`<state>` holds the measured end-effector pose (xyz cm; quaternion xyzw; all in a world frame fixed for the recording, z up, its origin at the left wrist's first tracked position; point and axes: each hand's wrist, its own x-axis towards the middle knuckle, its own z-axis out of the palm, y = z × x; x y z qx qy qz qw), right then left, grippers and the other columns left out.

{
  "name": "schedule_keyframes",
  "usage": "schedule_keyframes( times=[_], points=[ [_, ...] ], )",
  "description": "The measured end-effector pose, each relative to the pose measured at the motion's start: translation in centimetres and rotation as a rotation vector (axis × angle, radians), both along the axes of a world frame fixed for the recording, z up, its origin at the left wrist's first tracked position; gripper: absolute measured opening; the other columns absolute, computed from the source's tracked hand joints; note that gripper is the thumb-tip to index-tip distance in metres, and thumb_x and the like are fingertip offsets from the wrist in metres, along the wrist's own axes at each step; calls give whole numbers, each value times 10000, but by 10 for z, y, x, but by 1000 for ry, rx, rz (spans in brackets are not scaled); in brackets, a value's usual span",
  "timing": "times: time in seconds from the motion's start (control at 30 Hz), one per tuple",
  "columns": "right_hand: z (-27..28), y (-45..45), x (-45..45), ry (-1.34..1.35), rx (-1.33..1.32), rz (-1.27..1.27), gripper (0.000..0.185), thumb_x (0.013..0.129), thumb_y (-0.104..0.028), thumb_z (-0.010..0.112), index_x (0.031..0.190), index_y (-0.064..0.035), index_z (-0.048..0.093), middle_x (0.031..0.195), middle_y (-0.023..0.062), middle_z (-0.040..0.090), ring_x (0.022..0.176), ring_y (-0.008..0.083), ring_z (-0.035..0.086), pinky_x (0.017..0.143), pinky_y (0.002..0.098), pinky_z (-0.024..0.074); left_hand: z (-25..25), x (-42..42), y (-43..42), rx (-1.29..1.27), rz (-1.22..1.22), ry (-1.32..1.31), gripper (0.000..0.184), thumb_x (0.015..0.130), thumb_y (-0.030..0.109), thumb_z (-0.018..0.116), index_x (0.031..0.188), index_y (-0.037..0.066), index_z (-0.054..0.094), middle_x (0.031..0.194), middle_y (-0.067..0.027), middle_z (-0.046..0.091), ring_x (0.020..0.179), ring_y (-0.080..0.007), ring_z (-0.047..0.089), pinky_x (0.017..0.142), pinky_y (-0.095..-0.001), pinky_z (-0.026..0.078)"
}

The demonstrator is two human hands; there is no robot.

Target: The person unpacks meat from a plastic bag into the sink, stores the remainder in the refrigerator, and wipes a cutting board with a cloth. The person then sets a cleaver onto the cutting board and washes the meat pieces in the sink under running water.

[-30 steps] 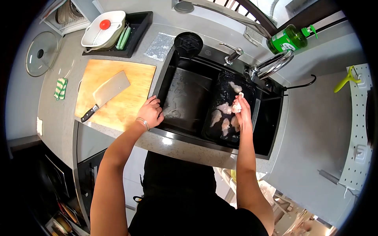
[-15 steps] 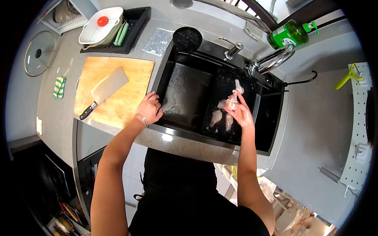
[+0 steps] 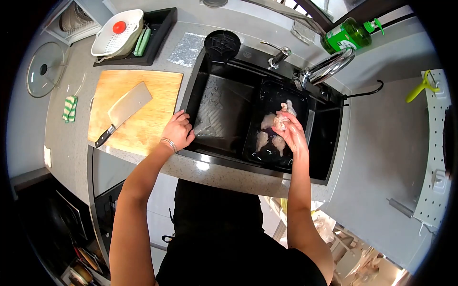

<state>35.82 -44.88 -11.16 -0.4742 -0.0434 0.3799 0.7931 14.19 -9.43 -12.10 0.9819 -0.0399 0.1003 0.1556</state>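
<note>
Several pale chicken pieces (image 3: 262,141) lie in a black tray (image 3: 249,151) on the right side of the dark sink (image 3: 222,112). Over the tray, my right hand (image 3: 292,132) is closed round a piece of chicken (image 3: 280,123), with another piece (image 3: 290,108) just beyond its fingertips. My left hand (image 3: 178,130) rests on the sink's left front edge, fingers curled over the rim, beside the wooden cutting board (image 3: 162,90). A cleaver (image 3: 129,105) with a black handle lies flat on that board.
Behind the sink stand a chrome faucet (image 3: 329,66), a smaller tap (image 3: 279,56) and a green soap bottle (image 3: 347,35). A white colander (image 3: 117,40) sits at the back left, a striped cloth (image 3: 69,108) on the left counter. A black strainer (image 3: 222,46) is at the sink's back corner.
My right hand has shifted from the tray's right side and turned, with chicken in its fingers. Pieces in the tray lie differently. My left hand stays on the sink edge.
</note>
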Motion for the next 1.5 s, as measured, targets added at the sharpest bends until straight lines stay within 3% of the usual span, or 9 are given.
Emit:
schedule_keyframes(
  times=[0.47,0.7,0.77,0.9,1.0,1.1,1.27,1.4,1.5],
  points=[
    [-7,1,1,60,-12,-8,361,901,-119,521,1243,-7,488,1268,171,504,1094,297,557,895,482,491,1,1,1,-1,-3,14,190,715,186,596,688,11,664,787,-100,640,1015,-233,555,1056,-372,326],
    [-28,-5,5,272,39,-107,306,890,-196,586,1148,-36,554,1077,128,600,929,252,618,822,452,523,14,5,-4,6,-37,1,174,719,170,590,668,10,636,757,-119,618,995,-264,554,1049,-402,343],
    [-41,-16,2,166,73,-25,375,817,-68,594,1188,-75,536,976,90,592,858,208,613,824,401,521,13,9,-9,-49,-46,-95,128,701,126,600,672,3,624,752,-136,612,962,-291,568,1026,-436,365],
    [-98,-15,5,-151,-519,-74,285,736,0,638,996,-105,587,794,8,566,776,130,577,612,272,490,7,9,-8,-19,-85,-34,130,708,123,595,673,2,625,772,-151,622,965,-307,568,1021,-460,357],
    [-113,-1,2,-826,-1251,-16,195,786,-257,629,915,-113,599,893,128,618,889,320,595,746,415,483,18,9,-15,3,-95,2,140,708,103,595,687,-30,633,783,-161,626,959,-308,559,1028,-456,344],
    [-86,20,-4,-867,-1401,117,180,808,-278,597,942,-161,621,1026,111,581,952,347,574,774,434,476,-66,-7,29,171,-127,-108,145,711,92,590,694,-44,636,793,-168,630,963,-303,562,1025,-454,349],
    [-79,24,-10,-983,-1407,-23,260,819,-211,566,1078,-212,583,1139,101,526,1041,345,537,939,505,355,17,4,-18,75,-104,37,158,720,96,583,684,-49,633,803,-171,634,973,-300,564,1027,-452,348],
    [-118,43,-3,-878,-1500,-64,308,801,-180,576,1109,-192,582,1136,108,558,1092,330,522,956,525,328,15,5,-19,104,-111,33,161,718,97,581,685,-51,634,799,-171,635,975,-300,566,1028,-454,349],
    [-96,36,-12,-636,-1348,53,258,790,-215,595,1036,-149,632,1023,96,623,1107,311,524,924,520,359,-89,-11,50,327,-171,-193,167,722,101,577,689,-53,633,810,-179,633,979,-304,564,1029,-454,348]
  ],
)
